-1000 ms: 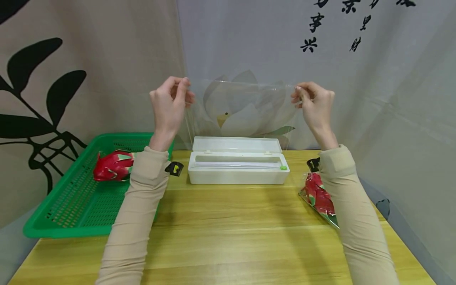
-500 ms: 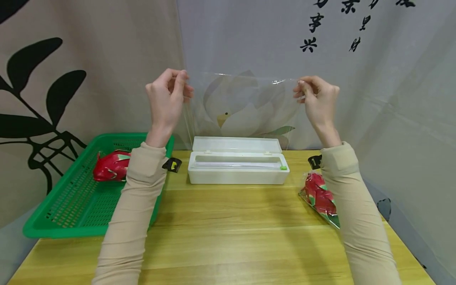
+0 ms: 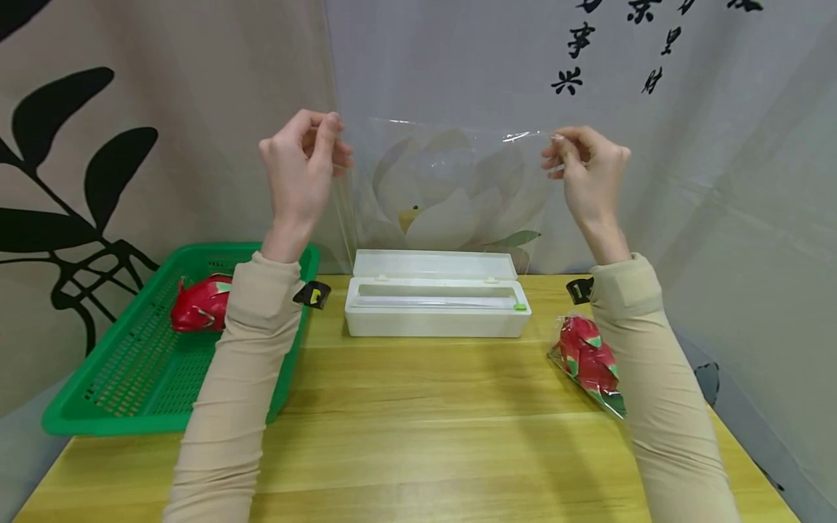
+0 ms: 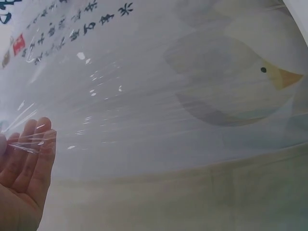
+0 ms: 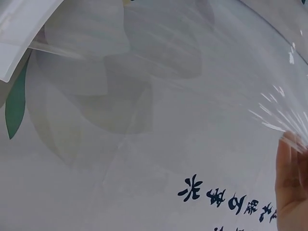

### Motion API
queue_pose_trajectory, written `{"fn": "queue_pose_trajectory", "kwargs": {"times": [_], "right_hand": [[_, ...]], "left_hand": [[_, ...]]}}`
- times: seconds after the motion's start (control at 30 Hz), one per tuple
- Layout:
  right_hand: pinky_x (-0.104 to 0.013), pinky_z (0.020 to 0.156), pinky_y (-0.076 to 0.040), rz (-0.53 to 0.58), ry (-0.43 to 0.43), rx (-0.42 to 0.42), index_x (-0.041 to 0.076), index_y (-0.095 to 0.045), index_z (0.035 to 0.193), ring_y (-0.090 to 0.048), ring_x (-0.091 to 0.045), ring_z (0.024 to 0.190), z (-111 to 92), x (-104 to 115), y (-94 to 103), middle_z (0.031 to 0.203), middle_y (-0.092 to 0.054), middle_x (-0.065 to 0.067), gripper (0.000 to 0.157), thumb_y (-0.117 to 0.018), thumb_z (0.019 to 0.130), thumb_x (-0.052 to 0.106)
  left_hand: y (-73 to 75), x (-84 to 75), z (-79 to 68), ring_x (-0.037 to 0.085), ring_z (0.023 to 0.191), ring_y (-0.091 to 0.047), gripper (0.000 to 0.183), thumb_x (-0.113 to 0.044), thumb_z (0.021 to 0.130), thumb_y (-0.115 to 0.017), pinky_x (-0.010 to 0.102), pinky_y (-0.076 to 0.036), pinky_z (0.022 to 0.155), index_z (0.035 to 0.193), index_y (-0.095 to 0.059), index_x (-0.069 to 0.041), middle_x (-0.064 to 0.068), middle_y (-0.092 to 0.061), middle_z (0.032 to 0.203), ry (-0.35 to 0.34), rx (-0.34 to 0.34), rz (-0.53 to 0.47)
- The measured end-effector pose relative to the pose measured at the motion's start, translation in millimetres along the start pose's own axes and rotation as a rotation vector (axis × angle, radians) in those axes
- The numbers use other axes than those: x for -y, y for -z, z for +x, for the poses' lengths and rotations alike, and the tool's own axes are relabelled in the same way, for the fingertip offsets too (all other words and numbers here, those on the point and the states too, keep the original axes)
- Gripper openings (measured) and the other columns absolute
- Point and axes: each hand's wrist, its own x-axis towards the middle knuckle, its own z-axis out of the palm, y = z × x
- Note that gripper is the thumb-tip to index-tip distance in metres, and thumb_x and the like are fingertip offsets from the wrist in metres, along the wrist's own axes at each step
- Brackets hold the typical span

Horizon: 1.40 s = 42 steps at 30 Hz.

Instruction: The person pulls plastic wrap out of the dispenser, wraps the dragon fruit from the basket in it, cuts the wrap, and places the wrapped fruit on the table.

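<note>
Left hand (image 3: pixel 302 174) and right hand (image 3: pixel 588 174) pinching clear film (image 3: pixel 451 163) at upper corners, film stretched above open white box (image 3: pixel 434 323), lower edge hard to trace, left sleeve (image 3: pixel 238 378) covering part of green basket (image 3: pixel 124 425) and red fruit (image 3: pixel 198 305), wrapped fruit (image 3: pixel 585 350) beside right sleeve (image 3: pixel 663 392).

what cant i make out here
Head: part of the red fruit in the green basket, behind the left sleeve.
Head: topmost characters, cut by the upper edge.
Left wrist: part of the left hand, cut by the left edge.
Right wrist: part of the right hand, cut by the right edge.
</note>
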Motion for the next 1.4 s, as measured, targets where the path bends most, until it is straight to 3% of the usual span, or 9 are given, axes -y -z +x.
{"fn": "queue_pose_trajectory", "kwargs": {"times": [0.23,0.43,0.7,1.13,1.4], "right_hand": [[-0.012,0.057,-0.052,0.008,0.001,-0.018,-0.004,-0.07,0.095,-0.062,0.001,0.058,3.3,4.4,1.4,0.068,-0.062,0.018,0.018,-0.061,0.091,0.01],[-0.013,0.057,-0.053,0.035,-0.003,-0.028,-0.003,-0.07,0.095,-0.063,-0.001,0.058,5.5,9.7,2.1,0.067,-0.063,0.018,0.017,-0.062,0.091,0.01],[-0.014,0.058,-0.053,0.031,0.029,-0.049,-0.001,-0.071,0.094,-0.063,-0.002,0.059,7.0,17.3,2.3,0.068,-0.063,0.017,0.017,-0.061,0.091,0.013],[-0.014,0.056,-0.052,0.073,0.045,-0.088,-0.003,-0.071,0.093,-0.063,-0.003,0.058,11.1,29.3,3.4,0.067,-0.064,0.017,0.017,-0.062,0.09,0.011],[-0.013,0.058,-0.053,0.1,0.083,-0.02,0.001,-0.072,0.091,-0.064,-0.003,0.059,1.3,41.9,17.1,0.069,-0.067,0.016,0.012,-0.063,0.089,0.008]], "left_hand": [[1.7,-4.9,4.1,-0.003,0.054,-0.06,0.028,-0.025,0.093,-0.059,0.01,-0.051,0.056,0.093,-0.068,0.002,0.003,-0.07,0.07,0.009,-0.005,-0.023],[4.4,-12.2,5.3,-0.003,0.055,-0.06,0.029,-0.027,0.093,-0.06,0.011,-0.051,0.058,0.094,-0.068,0.001,0.004,-0.07,0.072,0.006,-0.011,-0.02],[8.9,-18.5,5.3,-0.002,0.057,-0.062,0.031,-0.029,0.093,-0.058,0.012,-0.052,0.061,0.094,-0.068,0.001,0.011,-0.071,0.077,-0.046,-0.025,-0.002],[14.6,-25.5,10.2,0.0,0.058,-0.062,0.027,-0.026,0.092,-0.06,0.011,-0.052,0.06,0.094,-0.069,-0.001,-0.002,-0.069,0.071,-0.044,-0.047,-0.032],[25.4,-31.0,4.7,-0.002,0.058,-0.063,0.025,-0.024,0.091,-0.062,0.011,-0.052,0.06,0.093,-0.069,0.001,-0.012,-0.067,0.069,-0.049,-0.021,-0.064]]}}
